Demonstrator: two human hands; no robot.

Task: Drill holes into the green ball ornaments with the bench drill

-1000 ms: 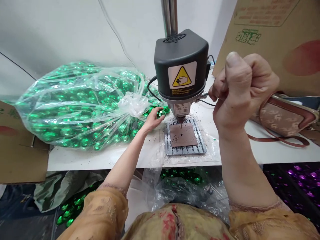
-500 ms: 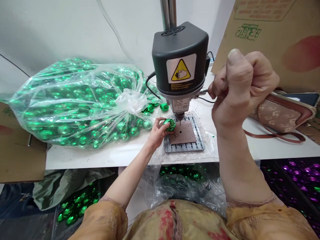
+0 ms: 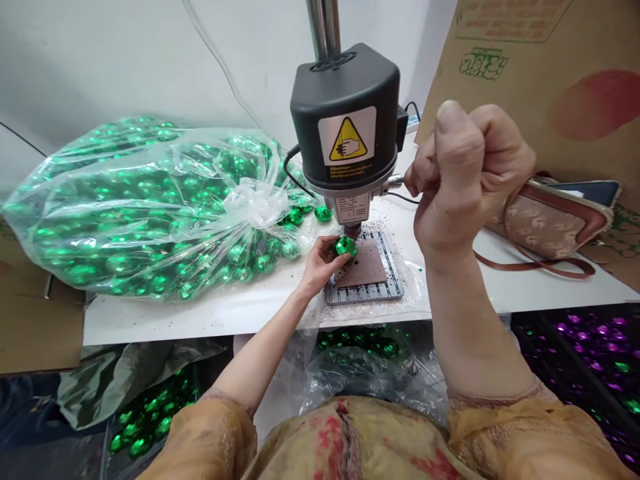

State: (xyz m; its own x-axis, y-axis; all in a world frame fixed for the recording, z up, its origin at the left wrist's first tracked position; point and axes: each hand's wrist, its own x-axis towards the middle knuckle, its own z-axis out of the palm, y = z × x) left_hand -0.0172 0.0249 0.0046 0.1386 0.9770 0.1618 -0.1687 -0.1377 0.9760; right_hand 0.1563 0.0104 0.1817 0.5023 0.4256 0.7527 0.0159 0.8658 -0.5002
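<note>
White table (image 3: 200, 317), pale wall (image 3: 260, 40) behind. Green ball (image 3: 345, 247) is over the brown board (image 3: 369, 270), apparently just under the chuck (image 3: 353, 230) of the drill (image 3: 346, 113). Left hand (image 3: 320, 265): fingers curled round the ball, gripping it. Right hand (image 3: 473, 173): fingers clenched on the lever (image 3: 396, 181). Progress, judged: ball brought to position; drilling not confirmed, as bit contact and any hole cannot be made out. Dark specks (image 3: 343, 275) on the board suggest work under way. Loose balls (image 3: 323, 213) lie beside the tied bag (image 3: 125, 207) of green ones; which remain undrilled, cannot tell.
</note>
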